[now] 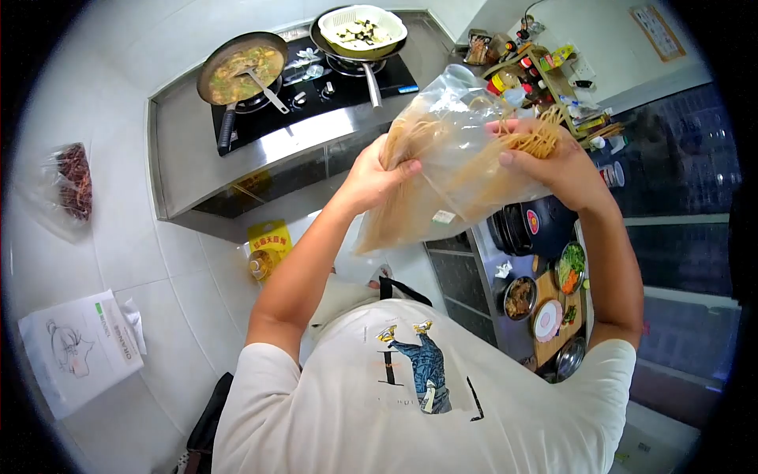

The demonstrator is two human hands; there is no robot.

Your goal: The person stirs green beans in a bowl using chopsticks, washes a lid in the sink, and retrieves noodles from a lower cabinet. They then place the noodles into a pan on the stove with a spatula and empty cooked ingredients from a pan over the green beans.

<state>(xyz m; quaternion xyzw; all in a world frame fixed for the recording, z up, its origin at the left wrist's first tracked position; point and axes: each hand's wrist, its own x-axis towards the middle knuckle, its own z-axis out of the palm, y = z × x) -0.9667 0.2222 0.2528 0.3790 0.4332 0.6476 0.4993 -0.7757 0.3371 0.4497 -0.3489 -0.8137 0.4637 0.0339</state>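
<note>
In front of my chest is a clear plastic bag [466, 114] holding long tan strands that look like dry noodles. My left hand [383, 175] is closed on the bag's left side, thumb pressed over the plastic. My right hand [545, 158] grips a bunch of the noodles [534, 142] at the bag's right side, their ends sticking out above the fingers. Part of that hand's fingers is behind the bag. Beyond, a wok [212, 87] of soupy food with a spatula [268, 91] resting in it stands on the stove [312, 107].
A pan [373, 83] on the right burner carries a white colander [332, 28] of chopped pieces. Bottles [505, 81] crowd the corner shelf. On the right counter are a black cooker [529, 225], a bowl of food [519, 298], a pink-rimmed plate [547, 320] and cut vegetables [570, 267].
</note>
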